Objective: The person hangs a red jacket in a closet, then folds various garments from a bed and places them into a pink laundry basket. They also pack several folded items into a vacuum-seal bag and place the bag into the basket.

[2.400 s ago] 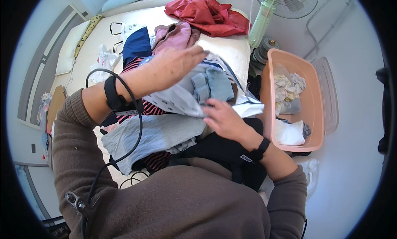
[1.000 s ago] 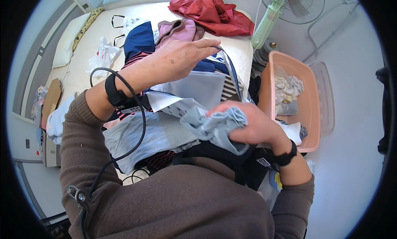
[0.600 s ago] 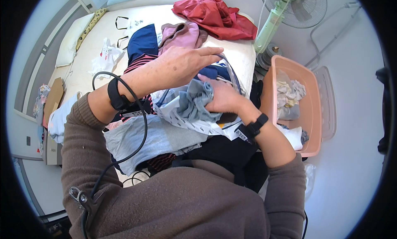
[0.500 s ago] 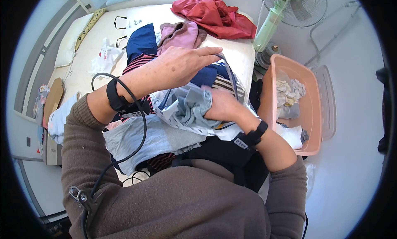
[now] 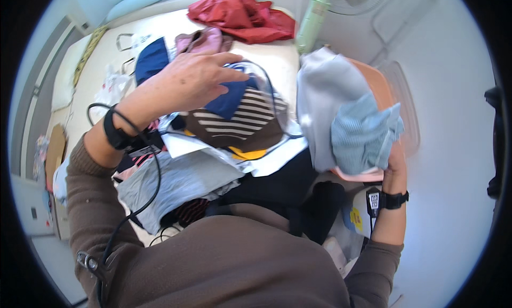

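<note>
My left hand (image 5: 200, 80) reaches over an open white bag (image 5: 269, 161), its fingers stretched out and apart beside the dark looped handle (image 5: 269, 86). Inside the bag lie a brown-and-white striped garment (image 5: 242, 116) and a dark blue cloth (image 5: 226, 100), with some yellow showing below. On the right, my right hand (image 5: 394, 160) grips a light blue ribbed garment (image 5: 362, 132), whose folds partly hide the fingers. A pale grey cloth (image 5: 322, 94) hangs alongside it; whether the two are one piece I cannot tell. Both are in front of a peach plastic bin (image 5: 376, 81).
The bed (image 5: 114, 46) carries a red garment (image 5: 240, 17), a pink one (image 5: 197, 41) and a white plastic bag (image 5: 112, 86). Nearest me lies a grey garment (image 5: 178, 182). A green fan (image 5: 314, 20) stands behind the bin. A black cable (image 5: 157, 174) runs along my left arm.
My right hand has come out of the bag and swung right to the bin with the light blue garment. The striped garment in the bag is now uncovered. My left hand stays by the handle.
</note>
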Motion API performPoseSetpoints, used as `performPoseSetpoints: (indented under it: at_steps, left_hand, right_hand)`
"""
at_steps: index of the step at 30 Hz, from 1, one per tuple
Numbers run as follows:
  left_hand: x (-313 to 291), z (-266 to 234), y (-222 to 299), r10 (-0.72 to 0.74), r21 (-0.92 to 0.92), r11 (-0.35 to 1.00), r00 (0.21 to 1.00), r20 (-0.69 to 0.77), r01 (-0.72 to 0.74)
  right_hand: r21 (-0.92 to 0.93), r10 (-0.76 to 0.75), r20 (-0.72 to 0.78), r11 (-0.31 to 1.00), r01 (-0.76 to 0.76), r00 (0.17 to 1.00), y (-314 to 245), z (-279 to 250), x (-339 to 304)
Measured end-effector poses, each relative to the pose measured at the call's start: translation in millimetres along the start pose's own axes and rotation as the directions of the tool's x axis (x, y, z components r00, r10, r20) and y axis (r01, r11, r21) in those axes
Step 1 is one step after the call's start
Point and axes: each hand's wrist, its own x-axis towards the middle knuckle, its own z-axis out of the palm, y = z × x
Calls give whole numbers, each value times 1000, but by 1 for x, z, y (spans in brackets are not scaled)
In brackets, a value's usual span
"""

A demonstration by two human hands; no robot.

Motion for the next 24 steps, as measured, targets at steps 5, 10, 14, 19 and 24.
performPoseSetpoints:
  at_steps: [5,10,14,19,24]
  left_hand:
    - [52,-14,24,160,30,986,986,48,-161]
    - [139,-21,46,284,-293,935,915,286,-198]
    - [229,13,80,271,-613,785,838,473,92]
    - [303,95,153,441,-841,53,743,503,538]
    - [345,173,216,308,-670,-533,856,415,517]
  right_hand:
    - [402,55,-272,913,61,961,16,-65,2]
    - [569,-4,-478,761,313,878,-11,-82,5]
    - [698,-73,-389,628,345,918,-11,-90,-4]
    - [738,-78,-303,611,286,950,43,-119,-2]
    - [761,20,-218,630,156,976,120,-156,-7]
